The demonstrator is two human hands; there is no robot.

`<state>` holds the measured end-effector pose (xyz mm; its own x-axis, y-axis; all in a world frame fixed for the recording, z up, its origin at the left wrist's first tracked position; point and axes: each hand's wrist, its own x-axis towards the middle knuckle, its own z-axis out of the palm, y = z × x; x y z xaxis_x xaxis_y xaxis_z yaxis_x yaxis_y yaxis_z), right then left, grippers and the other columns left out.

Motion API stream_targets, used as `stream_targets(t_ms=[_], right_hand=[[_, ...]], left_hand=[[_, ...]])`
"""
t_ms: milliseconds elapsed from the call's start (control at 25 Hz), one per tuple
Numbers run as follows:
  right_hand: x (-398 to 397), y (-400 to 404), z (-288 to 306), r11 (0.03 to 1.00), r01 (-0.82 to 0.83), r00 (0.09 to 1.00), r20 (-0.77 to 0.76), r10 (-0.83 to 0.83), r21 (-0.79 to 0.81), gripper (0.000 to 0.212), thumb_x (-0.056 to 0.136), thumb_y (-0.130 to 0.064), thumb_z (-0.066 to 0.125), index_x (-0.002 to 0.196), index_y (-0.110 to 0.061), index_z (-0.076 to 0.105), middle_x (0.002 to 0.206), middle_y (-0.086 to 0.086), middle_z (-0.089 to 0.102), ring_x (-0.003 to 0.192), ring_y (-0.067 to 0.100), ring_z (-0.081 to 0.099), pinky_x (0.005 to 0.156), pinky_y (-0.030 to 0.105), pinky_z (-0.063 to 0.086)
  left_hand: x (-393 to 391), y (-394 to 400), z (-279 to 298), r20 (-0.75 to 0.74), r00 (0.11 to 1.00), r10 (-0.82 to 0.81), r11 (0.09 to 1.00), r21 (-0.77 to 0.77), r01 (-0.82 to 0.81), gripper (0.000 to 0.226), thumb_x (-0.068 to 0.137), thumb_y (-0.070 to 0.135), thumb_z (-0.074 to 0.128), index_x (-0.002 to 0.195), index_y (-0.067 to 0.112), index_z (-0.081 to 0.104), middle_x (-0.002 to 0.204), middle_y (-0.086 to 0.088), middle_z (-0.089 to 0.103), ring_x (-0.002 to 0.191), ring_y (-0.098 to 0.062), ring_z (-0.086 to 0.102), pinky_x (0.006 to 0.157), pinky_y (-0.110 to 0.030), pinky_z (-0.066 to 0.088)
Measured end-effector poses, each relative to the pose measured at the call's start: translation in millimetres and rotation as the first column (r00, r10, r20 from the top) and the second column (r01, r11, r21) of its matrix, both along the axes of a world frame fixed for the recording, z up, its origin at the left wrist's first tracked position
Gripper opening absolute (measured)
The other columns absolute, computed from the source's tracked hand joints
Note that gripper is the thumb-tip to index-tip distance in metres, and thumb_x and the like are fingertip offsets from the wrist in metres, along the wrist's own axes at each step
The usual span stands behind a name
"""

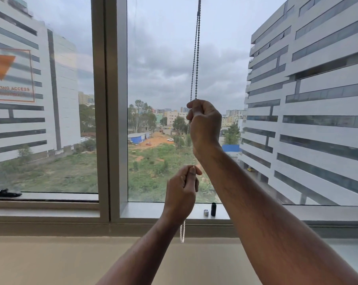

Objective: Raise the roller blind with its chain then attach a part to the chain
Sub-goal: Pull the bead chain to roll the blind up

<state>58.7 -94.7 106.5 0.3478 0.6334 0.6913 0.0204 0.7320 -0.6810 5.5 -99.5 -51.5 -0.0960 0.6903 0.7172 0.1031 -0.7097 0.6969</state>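
A beaded metal chain [196,58] hangs as a double strand from above the frame, in front of the window glass. My right hand [205,122] is closed around it at mid height. Below it, my left hand [182,190] pinches the lower stretch of the chain between thumb and fingers. The chain's bottom loop [182,232] dangles under my left wrist. On the sill stand a small silver part [206,212] and a black cylindrical part [213,209], side by side, just right of my left hand. The blind itself is out of view.
A thick vertical window mullion [110,99] stands left of the chain. A black window handle [5,193] lies on the left pane's lower frame. The beige sill ledge [71,260] runs across the foreground. An orange sticker [9,75] is on the left pane.
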Motion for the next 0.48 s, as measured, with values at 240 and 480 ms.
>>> stream_targets(t_ms=[240, 480], right_hand=[[9.1, -8.3, -26.6, 0.999, 0.047, 0.997, 0.061, -0.049, 0.023, 0.025, 0.105, -0.012, 0.05, 0.088, -0.008, 0.069, 0.062, -0.005, 0.053, 0.056, 0.01, 0.046, 0.057, 0.027, 0.042], [10.5, -16.1, -65.7, 0.997, 0.068, 0.994, 0.092, -0.065, -0.027, 0.027, 0.104, -0.014, 0.052, 0.087, -0.018, 0.073, 0.063, -0.007, 0.058, 0.058, 0.008, 0.05, 0.059, 0.033, 0.045]], left_hand=[[-9.8, 1.5, 34.9, 0.205, 0.977, -0.053, 0.994, -0.086, 0.072, 0.033, 0.112, 0.02, 0.038, 0.115, 0.009, 0.069, 0.1, -0.011, 0.076, 0.09, -0.018, 0.075, 0.078, -0.043, 0.061], [-15.4, -0.2, 138.1, 0.348, 0.923, -0.166, 0.984, -0.008, 0.18, 0.033, 0.111, 0.02, 0.041, 0.119, 0.003, 0.068, 0.104, -0.013, 0.077, 0.089, -0.017, 0.077, 0.073, -0.031, 0.063]])
